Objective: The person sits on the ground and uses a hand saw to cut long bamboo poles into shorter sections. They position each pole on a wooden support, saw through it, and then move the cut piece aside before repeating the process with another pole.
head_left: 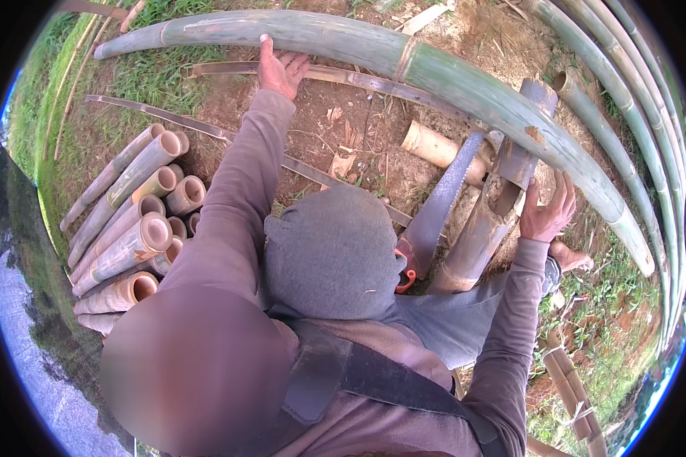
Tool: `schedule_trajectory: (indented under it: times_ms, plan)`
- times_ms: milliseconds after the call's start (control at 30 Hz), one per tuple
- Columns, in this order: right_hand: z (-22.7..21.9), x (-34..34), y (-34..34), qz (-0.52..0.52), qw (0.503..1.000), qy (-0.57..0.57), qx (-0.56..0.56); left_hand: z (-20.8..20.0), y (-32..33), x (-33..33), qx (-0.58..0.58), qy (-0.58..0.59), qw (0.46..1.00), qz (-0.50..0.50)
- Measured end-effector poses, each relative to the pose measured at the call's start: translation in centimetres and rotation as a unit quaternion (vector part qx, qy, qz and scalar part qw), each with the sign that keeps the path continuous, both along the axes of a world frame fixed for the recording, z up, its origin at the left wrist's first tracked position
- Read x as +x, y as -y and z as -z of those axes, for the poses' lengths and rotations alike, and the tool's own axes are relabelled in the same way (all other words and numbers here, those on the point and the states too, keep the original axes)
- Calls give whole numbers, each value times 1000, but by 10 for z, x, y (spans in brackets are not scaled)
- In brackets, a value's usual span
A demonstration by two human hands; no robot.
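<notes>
A long green bamboo pole (pixel 343 36) arches across the far side and down to the right, lying over a thick bamboo piece with a notch cut in it (pixel 472 242). My left hand (pixel 283 70) is at the pole's left part, thumb up on its near side and fingers at its lower edge. My right hand (pixel 547 212) is beside the notched bamboo, fingers apart and stretched up to the pole's near edge. Between my knee and the notched piece leans a hand saw (pixel 448 190) with an orange-red handle. A short pale bamboo section (pixel 438 148) lies beside its blade.
Cut bamboo tubes (pixel 133 240) are stacked at the left. Long poles (pixel 625 99) curve along the right edge. Split strips (pixel 312 172) lie on the soil and grass. More bamboo pieces (pixel 572 385) rest at the lower right, and my bare foot (pixel 572 257) is beside my right hand.
</notes>
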State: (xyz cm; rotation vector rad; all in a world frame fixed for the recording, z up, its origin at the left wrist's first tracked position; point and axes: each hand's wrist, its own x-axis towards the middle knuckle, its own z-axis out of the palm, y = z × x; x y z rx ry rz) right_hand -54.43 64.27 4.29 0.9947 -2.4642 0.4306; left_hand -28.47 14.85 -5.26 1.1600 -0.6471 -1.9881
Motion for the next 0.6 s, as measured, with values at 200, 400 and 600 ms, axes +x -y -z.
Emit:
schedule_trajectory:
  times_ms: [200,400,600]
  plan:
    - [15,7,-1,-5,999,41,-2,65,-121,53,-302,310,839,331]
    - [14,3,0,48,992,98,-71,69,-185,115,-572,319,442,613]
    - [13,-3,-11,121,969,192,-96,38,-163,87,-496,343,425,675]
